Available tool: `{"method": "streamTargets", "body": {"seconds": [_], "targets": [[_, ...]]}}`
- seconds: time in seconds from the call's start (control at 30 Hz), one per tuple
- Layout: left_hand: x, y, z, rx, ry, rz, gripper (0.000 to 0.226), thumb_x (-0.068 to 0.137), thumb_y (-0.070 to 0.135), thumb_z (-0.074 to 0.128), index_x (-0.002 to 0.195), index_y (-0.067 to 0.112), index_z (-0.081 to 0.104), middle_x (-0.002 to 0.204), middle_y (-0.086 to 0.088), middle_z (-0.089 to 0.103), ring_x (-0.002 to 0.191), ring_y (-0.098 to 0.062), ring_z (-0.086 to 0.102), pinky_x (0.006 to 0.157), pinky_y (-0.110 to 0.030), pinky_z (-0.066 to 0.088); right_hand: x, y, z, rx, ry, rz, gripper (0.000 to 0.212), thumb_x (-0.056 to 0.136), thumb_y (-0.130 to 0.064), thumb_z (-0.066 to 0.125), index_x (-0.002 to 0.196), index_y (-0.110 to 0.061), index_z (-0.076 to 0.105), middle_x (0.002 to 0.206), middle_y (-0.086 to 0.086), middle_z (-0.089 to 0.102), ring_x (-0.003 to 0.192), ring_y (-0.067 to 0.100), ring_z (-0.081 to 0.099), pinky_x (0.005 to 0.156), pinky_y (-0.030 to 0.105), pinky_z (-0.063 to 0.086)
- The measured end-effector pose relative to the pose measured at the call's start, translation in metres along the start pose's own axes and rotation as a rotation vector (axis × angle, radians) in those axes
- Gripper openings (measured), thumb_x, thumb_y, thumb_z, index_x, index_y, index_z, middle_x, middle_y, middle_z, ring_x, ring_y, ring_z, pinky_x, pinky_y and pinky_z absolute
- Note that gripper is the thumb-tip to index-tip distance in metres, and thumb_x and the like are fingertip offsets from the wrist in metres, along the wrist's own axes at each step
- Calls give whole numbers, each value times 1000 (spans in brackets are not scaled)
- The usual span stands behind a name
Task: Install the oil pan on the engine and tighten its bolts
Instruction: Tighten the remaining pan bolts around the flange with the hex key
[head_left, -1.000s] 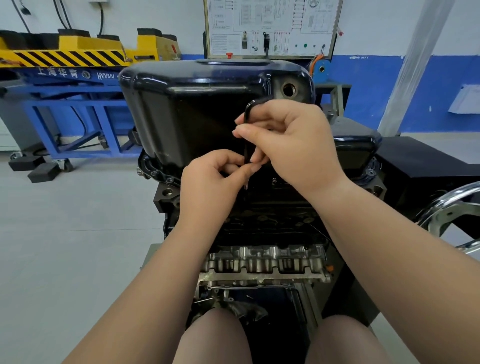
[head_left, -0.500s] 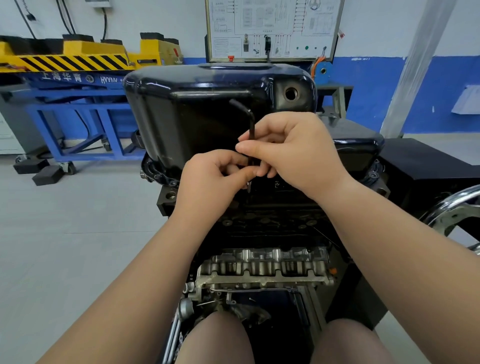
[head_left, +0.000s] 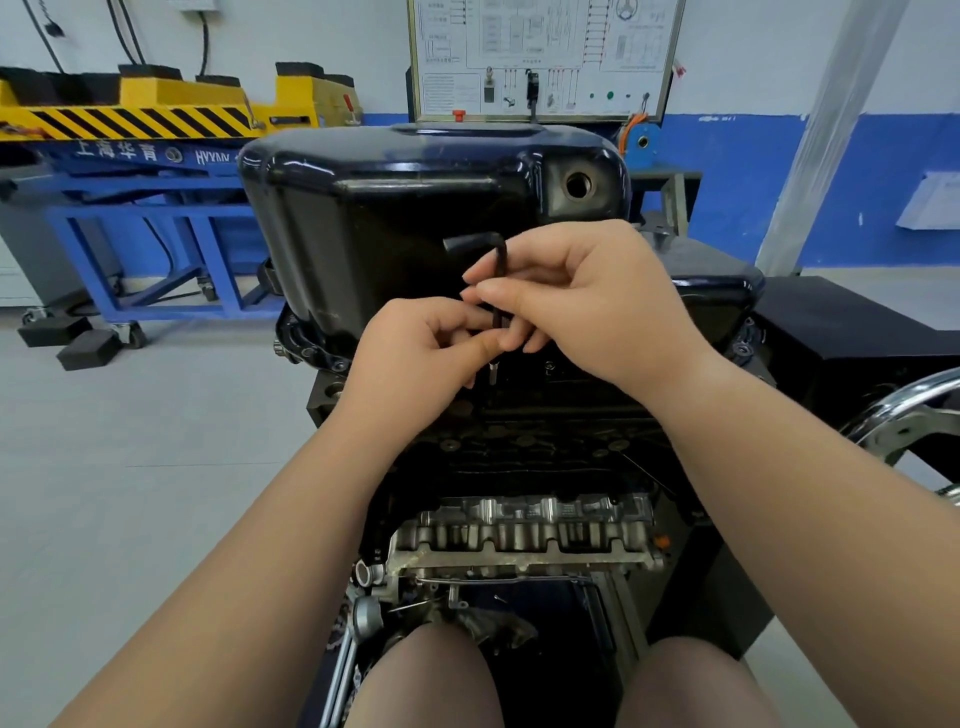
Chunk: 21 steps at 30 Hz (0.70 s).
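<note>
The glossy black oil pan (head_left: 405, 208) sits on top of the upturned engine (head_left: 524, 530) in front of me. A black L-shaped hex key (head_left: 496, 260) stands upright against the pan's near wall, its short arm pointing left and its tip down at the pan's flange. My right hand (head_left: 587, 296) pinches the key's shaft with thumb and fingers. Just below it, my left hand (head_left: 421, 353) pinches the lower shaft near the tip. The bolt under the tip is hidden by my fingers.
A blue and yellow lift stand (head_left: 145, 156) stands at the back left. A wiring diagram board (head_left: 540, 57) hangs behind the engine. A chrome wheel (head_left: 904, 421) sticks in at the right. A ratchet (head_left: 363, 618) lies by the engine's lower left. My knees are at the bottom.
The hex key has turned: its short arm swung from pointing toward me round to the left. Both hands stay on the shaft and sit a little lower in view.
</note>
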<state>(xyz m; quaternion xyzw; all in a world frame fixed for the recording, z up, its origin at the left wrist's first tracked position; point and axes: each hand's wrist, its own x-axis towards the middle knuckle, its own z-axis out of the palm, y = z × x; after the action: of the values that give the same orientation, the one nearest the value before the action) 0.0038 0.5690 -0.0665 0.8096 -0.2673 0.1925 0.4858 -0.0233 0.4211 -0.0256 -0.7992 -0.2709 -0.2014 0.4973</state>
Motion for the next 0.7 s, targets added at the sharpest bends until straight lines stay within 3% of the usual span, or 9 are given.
{"method": "streamTargets", "body": {"seconds": [0.07,0.17,0.27,0.37,0.47,0.57,0.7], "targets": [[0,-1,2,-30,60,-16,6,76,33,73,75,28,71,43,12,49,43,-1,42,47,-8,32,0,1,2,8,70,3,4,81,-9,70,81,-14,70,65,-4,69,51,7,62,51,17,50],[1,-2,4,-30,108,-13,10,74,31,76,73,21,72,44,10,46,44,-2,39,46,-10,31,1,2,5,9,135,21,8,79,-12,73,75,-8,68,66,-5,66,51,4,61,51,15,47],[2,-1,2,13,93,26,9,78,27,73,70,28,69,47,7,47,44,-2,39,46,-8,31,-1,3,5,9,65,38,4,85,-11,66,89,-11,67,76,-4,67,56,9,63,51,21,51],[3,-2,-3,34,48,46,9,82,27,69,75,34,69,49,5,47,45,-2,40,48,-9,33,-3,1,1,17,-36,27,23,91,-3,56,105,-19,62,92,-4,69,65,17,66,54,27,56],[4,-3,-5,46,13,45,5,82,29,69,78,30,71,47,8,46,44,-2,40,48,-8,31,-2,1,0,25,-5,29,20,90,-3,57,97,-20,66,85,-3,71,59,13,64,52,22,53],[3,-3,-2,54,36,44,11,78,34,72,70,38,65,44,11,43,43,-3,39,46,-8,32,-1,2,5,16,98,22,12,82,-7,69,79,-18,65,68,-6,68,51,3,61,50,13,47],[3,-2,2,44,93,22,14,73,34,75,66,31,63,46,13,50,45,-2,44,46,-8,34,-1,4,8,-35,154,5,17,78,-11,73,73,-11,57,68,2,66,51,9,63,50,17,49]]}}
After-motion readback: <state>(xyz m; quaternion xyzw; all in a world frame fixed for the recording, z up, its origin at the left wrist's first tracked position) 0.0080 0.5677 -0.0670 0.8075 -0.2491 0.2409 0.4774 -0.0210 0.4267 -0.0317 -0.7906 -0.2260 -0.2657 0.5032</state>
